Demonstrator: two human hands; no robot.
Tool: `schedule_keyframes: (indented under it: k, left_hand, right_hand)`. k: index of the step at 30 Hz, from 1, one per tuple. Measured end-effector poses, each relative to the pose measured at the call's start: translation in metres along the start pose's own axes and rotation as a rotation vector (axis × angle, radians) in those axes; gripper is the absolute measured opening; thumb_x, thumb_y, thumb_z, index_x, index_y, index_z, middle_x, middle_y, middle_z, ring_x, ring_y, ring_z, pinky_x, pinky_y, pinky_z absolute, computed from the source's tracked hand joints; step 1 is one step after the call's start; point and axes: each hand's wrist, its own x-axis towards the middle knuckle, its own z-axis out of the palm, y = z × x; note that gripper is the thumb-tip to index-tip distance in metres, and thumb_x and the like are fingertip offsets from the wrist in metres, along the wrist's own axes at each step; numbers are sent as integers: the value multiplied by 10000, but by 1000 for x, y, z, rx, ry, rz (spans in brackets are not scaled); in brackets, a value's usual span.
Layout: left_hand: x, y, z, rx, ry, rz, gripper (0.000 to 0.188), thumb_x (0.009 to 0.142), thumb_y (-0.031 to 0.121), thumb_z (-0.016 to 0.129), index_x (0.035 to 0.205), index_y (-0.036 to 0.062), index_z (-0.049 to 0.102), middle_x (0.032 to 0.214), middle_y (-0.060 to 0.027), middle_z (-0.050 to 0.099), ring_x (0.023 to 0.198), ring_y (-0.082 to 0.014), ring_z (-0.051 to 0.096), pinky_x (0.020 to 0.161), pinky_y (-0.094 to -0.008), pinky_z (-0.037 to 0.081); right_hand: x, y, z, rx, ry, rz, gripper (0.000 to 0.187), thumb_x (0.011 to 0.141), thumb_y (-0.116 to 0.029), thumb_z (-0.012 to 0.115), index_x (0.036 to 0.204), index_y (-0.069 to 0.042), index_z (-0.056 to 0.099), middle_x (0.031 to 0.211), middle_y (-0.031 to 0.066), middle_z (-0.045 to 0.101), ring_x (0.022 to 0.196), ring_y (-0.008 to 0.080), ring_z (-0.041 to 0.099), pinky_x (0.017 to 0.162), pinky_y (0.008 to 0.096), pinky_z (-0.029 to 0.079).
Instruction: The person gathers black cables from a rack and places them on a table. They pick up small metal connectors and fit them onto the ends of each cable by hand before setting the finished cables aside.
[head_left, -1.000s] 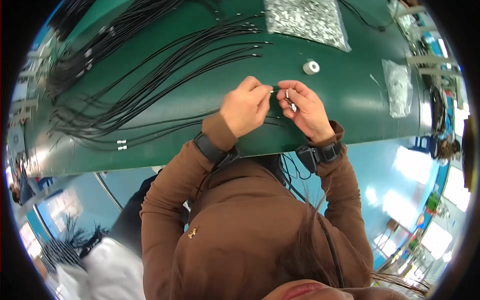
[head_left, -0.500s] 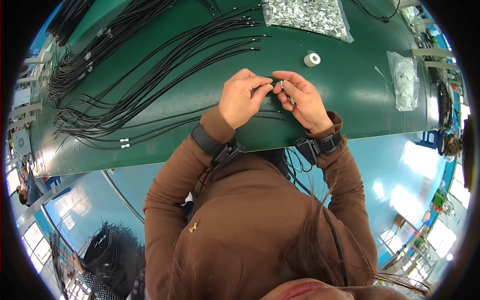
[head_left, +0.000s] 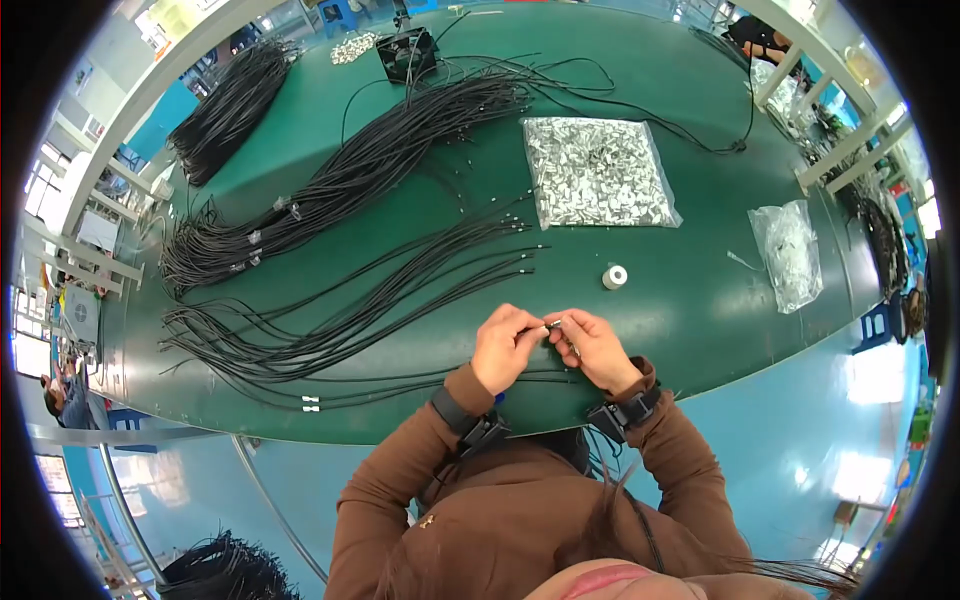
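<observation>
The cable end [head_left: 547, 328] is between the two hands, near the middle of the tabletop's [head_left: 690, 340] close side, and a small metal piece [head_left: 556, 324] sits right by it. The work looks partway along: the two parts are brought together here, but whether they are joined I can't tell — the fingertips cover the spot.

The left hand [head_left: 497, 350] has its grip closed, thumb and finger pinching the cable end. The right hand [head_left: 600, 353] pinches the metal piece between thumb and finger, its other fingers curled; a glint beneath suggests more metal there.

Outward from the hands, between 8 and 9 o'clock, two silver pieces [head_left: 311, 404] lie at a pair of cables along the near edge, perhaps finished ones. A loose spread of cables [head_left: 390, 310] at 9 to 10 o'clock seems to be waiting, some with pale tips. A white roll [head_left: 614, 277] stands at 1 to 2 o'clock. Past it, toward 12 to 1, a bag full of metal pieces [head_left: 600, 175] and, around 10 to 11, a thick cable bundle [head_left: 370, 165] — plenty left, I'd judge.
</observation>
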Motion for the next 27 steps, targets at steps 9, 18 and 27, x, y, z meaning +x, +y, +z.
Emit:
schedule_keyframes:
  k: [9,18,27]
  left_hand:
    - [7,1,-1,125,71,175,86,784,-5,657,862,10,623,777,-121,587,652,-230,584,591,-315,485]
    - [3,-5,6,54,46,126,117,767,-47,638,848,3,569,819,-129,550,646,-268,573,549,-340,472]
    - [4,-4,7,64,109,148,98,762,-43,646,825,6,591,794,-101,549,622,-214,560,531,-300,465]
  right_hand:
    - [9,-12,2,49,95,-39,237,979,-217,501,1026,-9,605,775,5,554,582,50,458,467,180,345]
    - [4,1,5,207,126,23,274,965,-246,539,1051,-4,633,783,7,572,636,57,474,505,188,377]
    - [4,8,21,365,236,-46,299,976,-236,516,1104,22,597,799,24,566,652,68,467,518,190,373]
